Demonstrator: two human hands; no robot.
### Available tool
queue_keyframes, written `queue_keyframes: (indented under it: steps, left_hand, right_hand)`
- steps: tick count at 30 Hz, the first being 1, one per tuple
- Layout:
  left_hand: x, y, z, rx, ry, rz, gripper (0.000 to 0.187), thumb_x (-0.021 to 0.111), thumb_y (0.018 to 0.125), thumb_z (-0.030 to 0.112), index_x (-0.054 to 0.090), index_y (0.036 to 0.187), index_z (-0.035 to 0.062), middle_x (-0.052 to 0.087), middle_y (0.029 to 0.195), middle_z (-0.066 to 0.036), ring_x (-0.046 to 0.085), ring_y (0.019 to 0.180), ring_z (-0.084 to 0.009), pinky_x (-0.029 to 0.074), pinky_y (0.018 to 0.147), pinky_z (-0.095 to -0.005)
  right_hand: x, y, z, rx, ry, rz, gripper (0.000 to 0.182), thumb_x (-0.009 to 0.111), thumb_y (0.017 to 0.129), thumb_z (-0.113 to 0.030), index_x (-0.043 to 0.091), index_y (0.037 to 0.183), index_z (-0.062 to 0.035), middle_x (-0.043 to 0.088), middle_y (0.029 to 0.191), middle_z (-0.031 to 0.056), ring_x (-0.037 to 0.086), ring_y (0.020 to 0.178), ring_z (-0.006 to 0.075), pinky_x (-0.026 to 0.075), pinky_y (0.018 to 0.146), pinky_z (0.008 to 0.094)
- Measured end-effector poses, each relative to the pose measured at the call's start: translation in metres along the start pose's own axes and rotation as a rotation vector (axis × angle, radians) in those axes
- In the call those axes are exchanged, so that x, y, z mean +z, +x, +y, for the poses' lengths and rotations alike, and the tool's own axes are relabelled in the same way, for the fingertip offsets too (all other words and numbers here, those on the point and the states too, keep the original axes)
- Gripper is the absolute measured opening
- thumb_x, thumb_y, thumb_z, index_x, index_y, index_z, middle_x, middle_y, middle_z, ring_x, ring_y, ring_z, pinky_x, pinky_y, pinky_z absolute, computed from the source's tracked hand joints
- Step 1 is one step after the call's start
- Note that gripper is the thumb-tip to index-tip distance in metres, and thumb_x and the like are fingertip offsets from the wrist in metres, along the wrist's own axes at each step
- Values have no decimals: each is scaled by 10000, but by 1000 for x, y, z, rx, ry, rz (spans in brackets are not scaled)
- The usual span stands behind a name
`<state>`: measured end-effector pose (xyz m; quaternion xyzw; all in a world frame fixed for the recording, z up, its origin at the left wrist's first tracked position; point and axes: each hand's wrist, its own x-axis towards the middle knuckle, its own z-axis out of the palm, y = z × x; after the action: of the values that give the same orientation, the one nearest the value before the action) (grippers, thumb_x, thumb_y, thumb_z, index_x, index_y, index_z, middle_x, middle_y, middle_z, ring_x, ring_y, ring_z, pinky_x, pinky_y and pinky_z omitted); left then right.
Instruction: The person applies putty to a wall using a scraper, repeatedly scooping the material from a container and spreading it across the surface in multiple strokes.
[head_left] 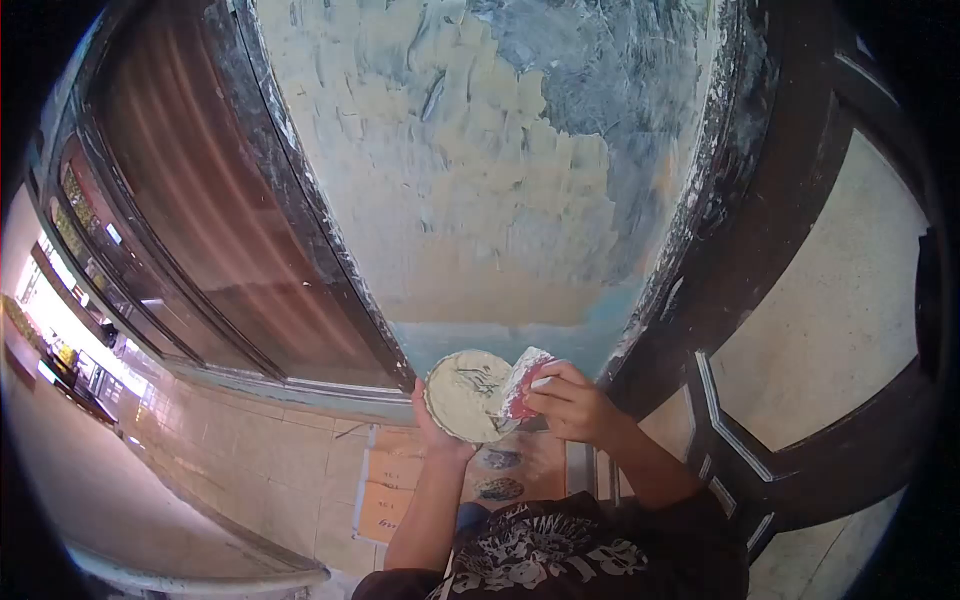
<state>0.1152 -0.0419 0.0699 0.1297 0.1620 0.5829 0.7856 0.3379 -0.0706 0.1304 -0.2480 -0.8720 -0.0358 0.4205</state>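
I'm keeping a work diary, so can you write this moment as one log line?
left hand: holds bowl of pale paste | right hand: holds pink tool, white-smeared edge, beside bowl | wall ahead: patchy

The wall panel (460, 180) ahead of me looks matt and rough, with patchy, streaked paint. The dark frame strips (320, 215) beside it are scuffed and chipped. In the container (447, 405) I see a thick, matt, pasty filling (470, 385). On the left, the curtain (200, 160) looks like cloth behind glossy glass; below, the floor tiles (270, 450) look smooth, with a slight sheen.
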Motion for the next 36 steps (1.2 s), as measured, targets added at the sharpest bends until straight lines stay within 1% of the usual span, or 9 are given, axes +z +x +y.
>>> queue_keyframes:
  steps: [10,12,22,24,25,28,32,35,36]
  left_hand:
    - [-1,-4,-2,-5,-2,-57,786,346,974,678,533,1409,51,592,1386,-171,574,1258,-354,457,1082,-497]
    - [-1,-6,-3,-4,2,-57,786,350,974,679,534,1408,50,593,1384,-170,574,1258,-352,458,1081,-494]
    - [-3,-11,-1,-19,15,-111,802,353,968,677,506,1443,49,559,1429,-170,549,1287,-358,436,1102,-486]
    - [-3,-13,1,-51,-14,-138,817,362,946,700,478,1474,87,511,1476,-174,517,1309,-413,417,1078,-643]
    - [-6,-13,2,-58,-13,-142,817,362,946,700,478,1474,87,511,1476,-174,517,1309,-413,417,1078,-643]
    - [-14,-14,5,-165,-133,-247,906,344,909,756,386,1529,96,431,1526,-212,450,1340,-501,387,992,-799]
    - [-17,-18,10,-88,-81,-102,891,356,906,759,388,1528,123,421,1528,-195,447,1337,-502,366,947,-855]
    - [-22,-18,12,-155,-399,-163,883,359,907,758,393,1525,128,422,1528,-188,449,1334,-498,371,943,-853]
    - [-23,-18,12,-120,-231,-179,879,361,910,753,396,1525,127,427,1527,-181,452,1332,-493,367,941,-857]
  right_hand:
    - [0,8,-8,-51,-47,67,368,722,582,50,687,944,-9,653,955,98,634,944,340,547,854,416]
    - [4,5,-8,-53,-51,76,364,713,627,-21,674,988,6,625,968,93,612,972,322,520,904,426]
    - [5,5,-11,-12,-127,168,357,708,647,26,692,1002,-6,656,961,93,632,947,326,530,885,429]
    - [-7,7,-6,80,-168,215,301,705,673,52,688,970,-1,674,945,95,644,931,313,533,855,409]
    - [-11,5,1,83,-176,217,301,705,673,52,688,970,-1,674,945,95,644,931,313,533,855,409]
    - [-28,-13,36,385,-281,441,139,680,803,56,674,938,25,678,920,153,654,824,324,536,774,404]
    - [-31,-58,97,731,-267,530,105,653,905,2,656,1003,39,662,889,179,660,819,348,523,737,412]
    - [-17,-105,137,787,-313,422,113,628,916,-11,633,1018,38,651,961,192,615,896,402,503,791,450]
    - [-8,-121,150,814,-311,440,111,619,924,-20,625,1018,39,652,981,198,610,937,409,493,820,477]
